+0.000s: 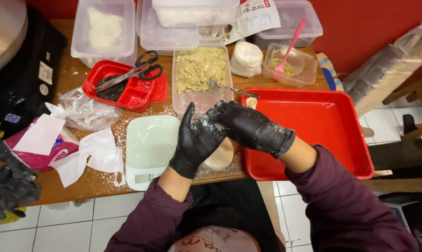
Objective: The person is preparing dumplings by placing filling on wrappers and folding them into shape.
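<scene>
Black-gloved left hand (194, 140) and right hand (253, 127) pinch shut a pale dough dumpling (219, 126) above the wooden table (99, 179); one finished piece (251, 102) sits in the red rectangular plastic tray (323, 126), clear tub of filling (200, 70) well stocked.

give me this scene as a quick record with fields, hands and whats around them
left hand: black glove, dusted with flour, pressed against the right hand
right hand: black glove, fingers closed over something hidden between the hands
under hands: round dough wrapper
ahead: clear tub of filling with a fork
right: red tray, one dumpling in its corner
left: kitchen scale, scissors
</scene>
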